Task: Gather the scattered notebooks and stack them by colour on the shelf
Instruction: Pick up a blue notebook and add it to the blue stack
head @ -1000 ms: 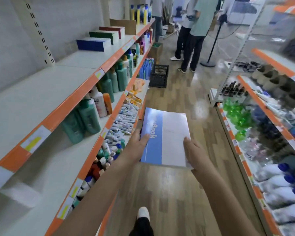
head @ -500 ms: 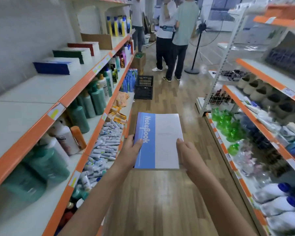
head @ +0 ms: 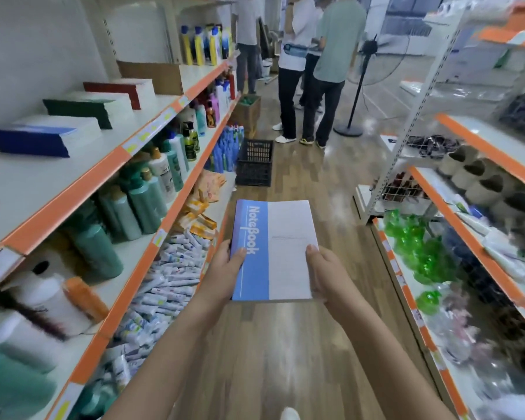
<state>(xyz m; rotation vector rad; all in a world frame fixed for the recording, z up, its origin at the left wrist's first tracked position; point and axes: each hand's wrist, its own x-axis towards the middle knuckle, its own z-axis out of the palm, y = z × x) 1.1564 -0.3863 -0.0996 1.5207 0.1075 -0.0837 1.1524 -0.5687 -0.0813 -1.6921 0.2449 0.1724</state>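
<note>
Top shelf (head: 58,180) already has blue (head: 43,137), green (head: 85,107) and red (head: 119,90) stacks sorted. Blue notebook (head: 273,250) is out over the aisle, left hand (head: 225,271) and right hand (head: 325,274) gripping its sides, so it probably goes on blue next.

Long white metal shelf with orange edge strip (head: 73,189), left side. Lying on it, in row, apart: blue notebook stack (head: 43,137), dark green notebook stack (head: 87,108), red notebook stack (head: 120,90), brown cardboard box (head: 152,75).

Both forearms (head: 170,353) bare, no sleeves visible; white shoe (head: 290,414), prob. sneaker.
</note>
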